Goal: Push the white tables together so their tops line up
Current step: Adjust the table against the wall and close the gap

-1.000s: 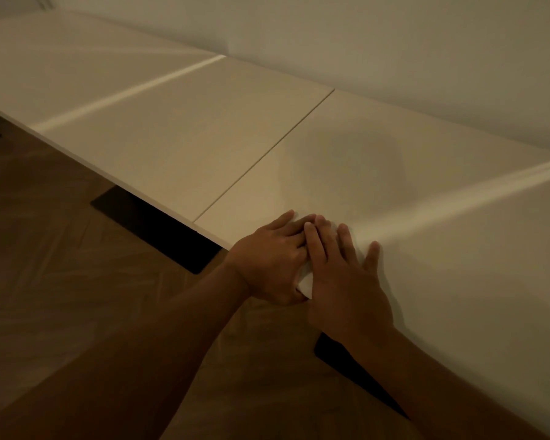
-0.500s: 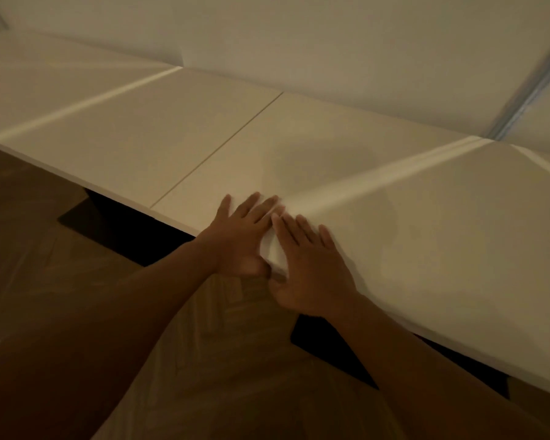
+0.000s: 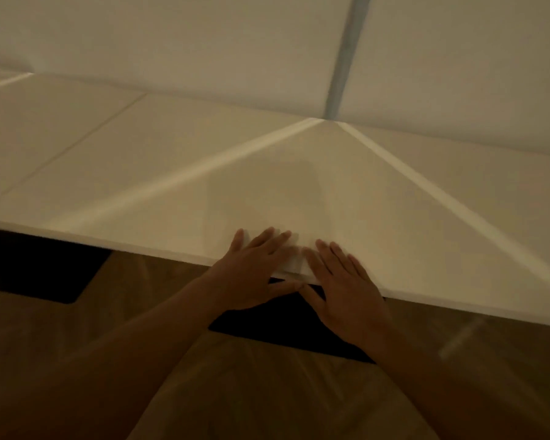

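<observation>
Two white tables stand side by side against the wall in dim light. The nearer white table (image 3: 299, 185) fills the middle and right of the view; the left white table (image 3: 45, 131) meets it at a thin seam (image 3: 77, 144) with the tops level. My left hand (image 3: 254, 271) and my right hand (image 3: 346, 281) lie flat on the nearer table's front edge, fingers straight on the top and thumbs below the rim, close beside each other.
A pale wall (image 3: 204, 42) runs along the tables' far side, with a grey vertical strip (image 3: 343, 58) on it. Dark table bases (image 3: 283, 325) (image 3: 38, 268) sit on the wooden floor (image 3: 267, 392) under the tops.
The view has swung right, so the seam now lies far left. Both hands have slid right along the front edge and spread slightly apart, still flat on the nearer table.
</observation>
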Available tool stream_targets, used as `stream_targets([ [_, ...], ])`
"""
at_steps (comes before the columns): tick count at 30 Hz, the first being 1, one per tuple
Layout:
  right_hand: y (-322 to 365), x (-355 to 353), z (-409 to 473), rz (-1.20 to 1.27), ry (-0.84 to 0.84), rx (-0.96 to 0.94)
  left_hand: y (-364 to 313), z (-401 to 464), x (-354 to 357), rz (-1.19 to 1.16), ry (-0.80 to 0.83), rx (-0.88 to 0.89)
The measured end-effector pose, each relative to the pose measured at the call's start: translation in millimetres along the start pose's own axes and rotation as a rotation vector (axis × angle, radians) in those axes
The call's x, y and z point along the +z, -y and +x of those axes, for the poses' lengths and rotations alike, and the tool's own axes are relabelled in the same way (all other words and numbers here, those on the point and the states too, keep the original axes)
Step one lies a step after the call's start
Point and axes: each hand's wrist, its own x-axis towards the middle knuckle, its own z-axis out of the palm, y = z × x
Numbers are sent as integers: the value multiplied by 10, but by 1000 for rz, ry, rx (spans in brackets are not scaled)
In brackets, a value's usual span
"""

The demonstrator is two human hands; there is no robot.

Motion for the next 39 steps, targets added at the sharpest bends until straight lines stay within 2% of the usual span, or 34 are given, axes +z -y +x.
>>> stream_targets([
  [10, -2251, -341, -1382, 38, 30, 356, -2337, 1262, 231, -20, 78, 171],
  [15, -3324, -465, -1982, 76, 10, 440, -3634, 2056, 413, 11, 69, 313],
  [19, -4077, -555, -2408, 108, 24, 484, -4370, 2565, 438, 68, 100, 286],
  [25, -4861, -522, -2458, 132, -35, 515, -4942, 3267, 574, -24, 177, -27],
  [27, -5066, -554, -2381, 138, -25, 561, -5082, 3481, 574, -42, 153, -125],
  [30, -5344, -618, -2232, 144, -35, 673, -5287, 3726, 599, 22, 34, -170],
  [32, -5545, -620, -2116, 111, -61, 798, -5349, 3904, 629, 23, -41, -125],
  [36, -5876, -627, -1764, 65, -130, 981, -5290, 4326, 681, -29, -97, 165],
  [39, -6032, -638, -1479, 90, -166, 1061, -5231, 4692, 688, 45, -93, 338],
])
